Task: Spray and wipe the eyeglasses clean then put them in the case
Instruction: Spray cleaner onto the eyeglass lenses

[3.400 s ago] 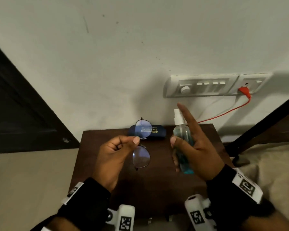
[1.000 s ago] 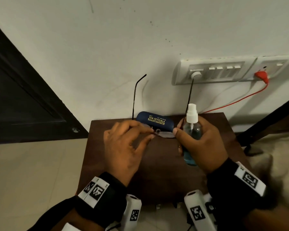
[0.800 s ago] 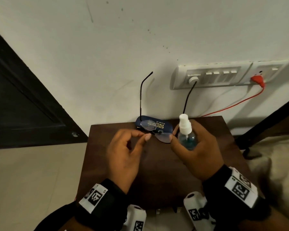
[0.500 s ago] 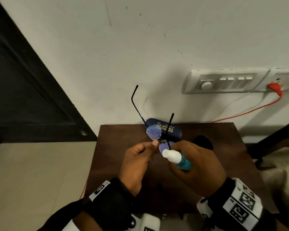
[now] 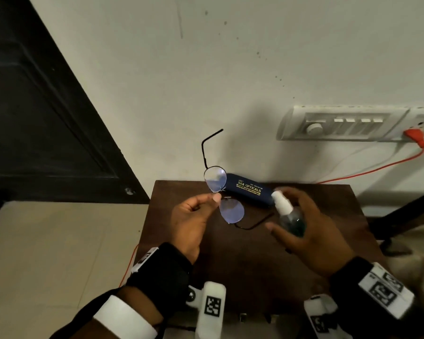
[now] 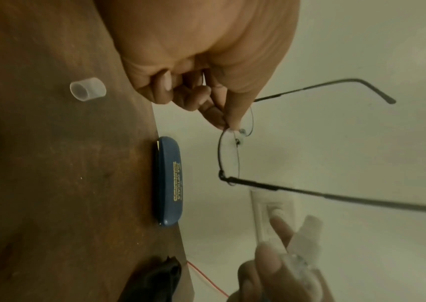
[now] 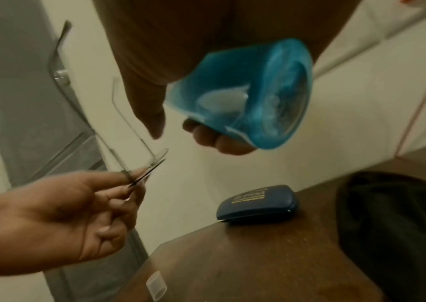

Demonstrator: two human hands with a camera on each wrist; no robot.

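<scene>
Centre frame: left hand [image 5: 194, 216] pinches the eyeglasses [image 5: 224, 196] at the bridge above the SHA OPTICALS case [image 5: 249, 190]; right hand [image 5: 306, 223] grips the spray bottle [image 5: 288, 216]; so slight a pinch risks slipping under spray.

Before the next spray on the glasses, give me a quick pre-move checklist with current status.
1. Left hand pinches the thin black wire-framed eyeglasses at the bridge: ok.
2. Right hand holds the clear blue-liquid spray bottle: ok.
3. Clear plastic cap off, lying on the dark wooden table: ok.
4. Nozzle aimed at a lens: cannot tell.
5. Navy blue hard eyeglass case open for later: not ok, closed.
6. Dark cloth on the table: ok.
</scene>
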